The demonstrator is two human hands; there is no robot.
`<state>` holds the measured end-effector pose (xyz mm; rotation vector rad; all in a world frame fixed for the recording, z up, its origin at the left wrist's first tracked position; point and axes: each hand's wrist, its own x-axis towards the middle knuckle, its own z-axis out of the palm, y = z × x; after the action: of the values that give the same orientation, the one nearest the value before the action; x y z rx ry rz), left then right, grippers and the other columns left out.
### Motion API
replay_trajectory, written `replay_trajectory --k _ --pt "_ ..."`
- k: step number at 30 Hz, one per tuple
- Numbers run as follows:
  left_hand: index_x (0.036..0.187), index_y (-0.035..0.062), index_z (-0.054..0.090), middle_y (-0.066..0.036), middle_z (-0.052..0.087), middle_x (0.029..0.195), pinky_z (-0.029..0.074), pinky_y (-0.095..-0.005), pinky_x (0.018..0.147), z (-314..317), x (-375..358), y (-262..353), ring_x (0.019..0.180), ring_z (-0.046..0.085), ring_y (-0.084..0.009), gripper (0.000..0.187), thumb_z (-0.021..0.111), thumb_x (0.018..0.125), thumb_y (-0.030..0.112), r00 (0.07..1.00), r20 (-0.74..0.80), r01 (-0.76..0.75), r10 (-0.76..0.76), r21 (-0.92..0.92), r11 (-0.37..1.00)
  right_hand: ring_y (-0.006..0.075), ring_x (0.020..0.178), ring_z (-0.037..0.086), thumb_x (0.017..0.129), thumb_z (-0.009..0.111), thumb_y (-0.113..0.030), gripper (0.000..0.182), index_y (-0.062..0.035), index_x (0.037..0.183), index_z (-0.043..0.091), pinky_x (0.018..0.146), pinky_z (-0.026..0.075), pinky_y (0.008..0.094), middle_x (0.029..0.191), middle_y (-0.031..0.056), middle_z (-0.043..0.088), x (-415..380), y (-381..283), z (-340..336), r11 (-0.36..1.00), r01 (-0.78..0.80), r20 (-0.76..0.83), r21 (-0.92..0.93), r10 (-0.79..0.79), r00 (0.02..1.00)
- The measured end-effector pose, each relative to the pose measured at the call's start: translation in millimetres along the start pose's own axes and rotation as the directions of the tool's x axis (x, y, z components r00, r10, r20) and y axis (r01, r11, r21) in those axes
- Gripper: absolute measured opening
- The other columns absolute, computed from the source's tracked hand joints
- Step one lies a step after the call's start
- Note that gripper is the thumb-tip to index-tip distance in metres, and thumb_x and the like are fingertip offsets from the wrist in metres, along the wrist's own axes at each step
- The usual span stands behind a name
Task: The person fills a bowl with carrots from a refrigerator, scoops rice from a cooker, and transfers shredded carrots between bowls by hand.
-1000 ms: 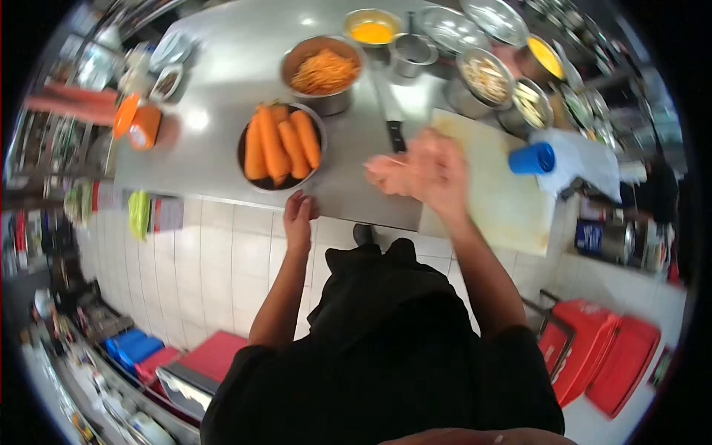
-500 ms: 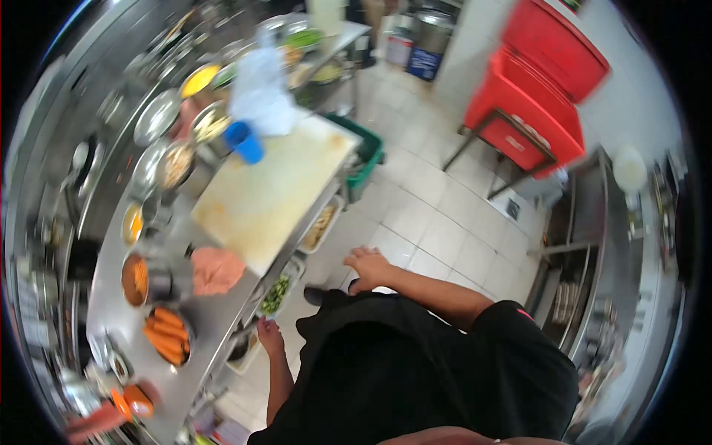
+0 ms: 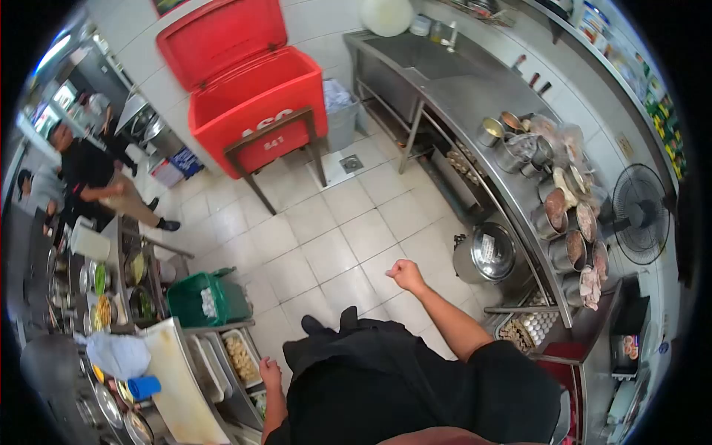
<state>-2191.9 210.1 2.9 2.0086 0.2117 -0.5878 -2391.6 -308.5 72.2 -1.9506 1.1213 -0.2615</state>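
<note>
Over the tiled floor, my right hand (image 3: 406, 275) is curled closed at the end of an outstretched arm, and whether anything is inside it is hidden. My left hand (image 3: 271, 371) hangs low beside a tray of pale cut food (image 3: 240, 359) under the counter; its fingers are loosely curled and their contents cannot be made out. Left of that hand lies a white cutting board (image 3: 174, 382), with a blue cup (image 3: 144, 387) and a white cloth (image 3: 119, 356) by its edge.
A red cooler (image 3: 256, 104) stands open on a metal frame. Near the left counter is a green bin (image 3: 208, 299). A lidded pot (image 3: 486, 253) sits below the right steel counter (image 3: 475, 96). Several people, one a person in black (image 3: 93, 170), stand at the upper left.
The view has swung right, bringing the right counter, pots and fan into sight and pushing the left counter leftward. My right hand has gone from spread fingers to curled.
</note>
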Motion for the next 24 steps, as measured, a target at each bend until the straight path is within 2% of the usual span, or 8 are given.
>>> replay_trajectory --k 2,5,6,9,12,16,21,24 --pt "0.115 0.0029 0.054 -0.002 0.052 0.07 0.042 -0.0278 0.047 24 29 25 0.055 0.051 -0.0114 0.028 0.059 0.088 0.01 0.995 0.098 -0.028 0.021 0.076 0.997 0.0247 0.06 0.06 0.074 0.081 -0.037 0.04 -0.0028 0.065 0.063 0.059 0.049 0.038 0.067 0.0153 0.064 20 -5 -7 0.997 -0.043 -0.033 0.066 0.046 0.998" --pt "0.113 0.0028 0.055 -0.003 0.056 0.07 0.043 -0.0284 0.047 65 66 66 0.054 0.053 -0.013 0.027 0.06 0.087 0.01 0.975 0.222 -0.061 0.021 0.174 0.983 0.025 0.057 0.059 0.074 0.079 -0.044 0.045 -0.0031 0.064 0.062 0.058 0.048 0.038 0.063 0.0132 0.064 55 -37 -21 0.989 -0.104 -0.132 0.104 0.118 0.984" --pt "0.112 0.0027 0.056 -0.004 0.056 0.07 0.043 -0.0285 0.048 75 83 70 0.054 0.054 -0.0134 0.027 0.061 0.087 0.01 0.969 0.245 -0.036 -0.01 0.182 0.983 0.0274 0.073 0.065 0.073 0.077 -0.048 0.045 -0.0049 0.081 0.069 0.07 0.052 0.0378 0.08 0.0149 0.069 70 -49 -34 0.976 -0.198 -0.04 0.093 0.203 0.978" --pt "0.107 0.0027 0.056 -0.005 0.057 0.069 0.043 -0.0294 0.045 112 143 88 0.052 0.055 -0.015 0.024 0.062 0.085 0.01 0.954 0.299 -0.029 -0.031 0.195 0.98 0.0312 0.1 0.063 0.076 0.075 -0.041 0.047 -0.0059 0.107 0.067 0.089 0.05 0.0388 0.108 0.018 0.067 125 -39 -52 0.997 0.057 -0.082 -0.044 -0.06 0.995" --pt "0.101 0.0034 0.058 -0.006 0.057 0.066 0.041 -0.0302 0.038 162 189 128 0.047 0.053 -0.016 0.018 0.06 0.086 0.013 0.96 0.277 -0.032 -0.034 0.23 0.973 0.0342 0.119 0.054 0.079 0.072 -0.033 0.055 -0.005 0.124 0.059 0.102 0.043 0.0409 0.128 0.0205 0.057 178 -28 -83 0.991 -0.001 -0.077 -0.137 -0.009 0.997" --pt "0.094 0.0033 0.059 -0.006 0.057 0.065 0.044 -0.0295 0.04 233 268 189 0.049 0.056 -0.0167 0.016 0.056 0.088 0.017 0.941 0.316 0.054 -0.125 0.227 0.972 0.0349 0.107 0.062 0.08 0.071 -0.027 0.048 -0.0033 0.12 0.062 0.093 0.049 0.0398 0.119 0.0199 0.063 235 -5 -130 0.987 -0.034 -0.229 -0.154 -0.002 0.973" --pt "0.102 0.0041 0.06 -0.006 0.059 0.068 0.045 -0.0291 0.043 357 344 296 0.051 0.056 -0.0142 0.018 0.059 0.087 0.014 0.912 0.406 -0.151 0.054 0.213 0.965 0.0369 0.104 0.062 0.08 0.071 -0.021 0.043 -0.0009 0.117 0.062 0.091 0.049 0.0417 0.115 0.0211 0.064 300 -9 -193 0.992 -0.091 -0.365 -0.093 0.051 0.93" --pt "0.106 0.0041 0.061 -0.007 0.062 0.071 0.045 -0.0298 0.045 422 373 365 0.051 0.056 -0.014 0.022 0.062 0.087 0.016 0.89 0.455 -0.153 0.024 0.25 0.956 0.0328 0.101 0.064 0.079 0.072 -0.018 0.042 -0.0019 0.117 0.062 0.086 0.052 0.0397 0.113 0.0197 0.065 346 -13 -222 0.986 -0.15 -0.466 0.074 0.167 0.869"
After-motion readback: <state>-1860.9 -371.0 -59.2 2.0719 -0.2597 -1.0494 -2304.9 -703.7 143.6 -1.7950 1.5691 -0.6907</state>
